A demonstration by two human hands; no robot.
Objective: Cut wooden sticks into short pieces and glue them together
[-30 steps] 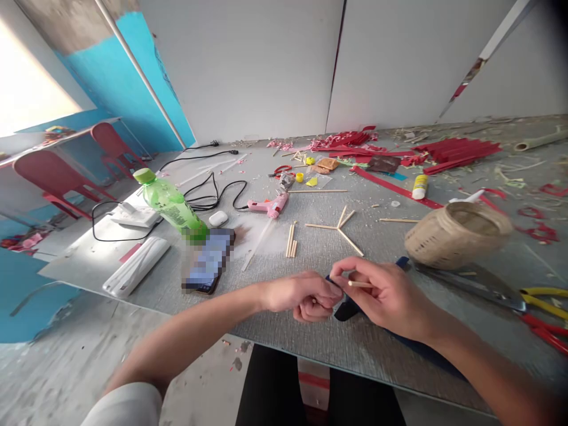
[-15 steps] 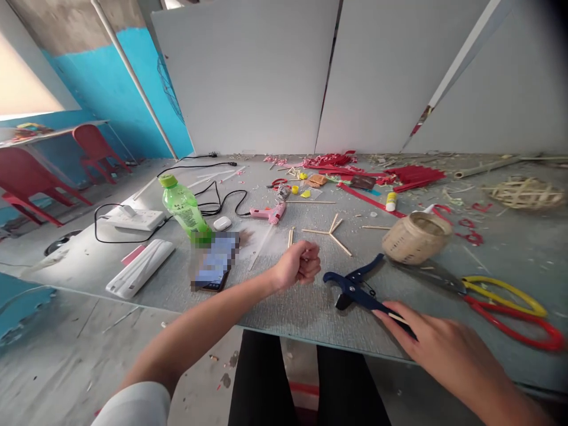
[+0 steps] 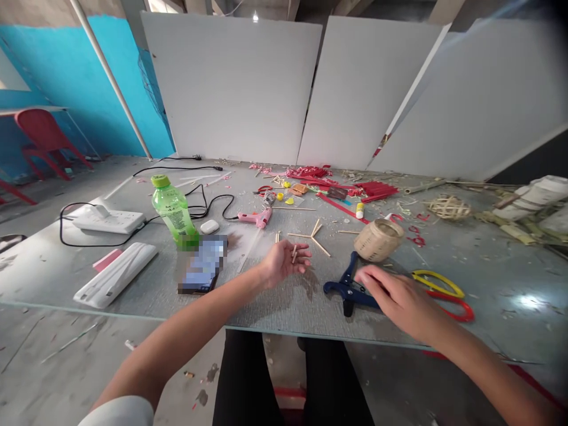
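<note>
My left hand [image 3: 286,263] is palm up over the table, its fingers loosely spread, holding a couple of short wooden sticks [image 3: 294,254] across the palm. My right hand [image 3: 393,296] hovers above a dark blue hand cutter [image 3: 348,290], fingers curled and pressed together; what they hold, if anything, is hidden. The cutter lies with its handles spread, one partly behind that hand. Beyond the hands, several sticks form a branching figure [image 3: 312,236]. Two short sticks [image 3: 277,237] are beside my left hand. A pale round woven pot [image 3: 379,239] stands just past the cutter.
Red-and-yellow-handled scissors [image 3: 448,305] lie at right. To the left are a phone [image 3: 204,266], a green bottle [image 3: 173,213], a white power bank [image 3: 116,276] and a power strip [image 3: 109,219]. A pink glue gun [image 3: 255,218], glue stick [image 3: 360,210] and red scraps [image 3: 377,190] lie further back.
My left hand has opened from a fist, showing the sticks in its palm. My right hand has let go of the cutter's handle and risen above it. The view has turned right.
</note>
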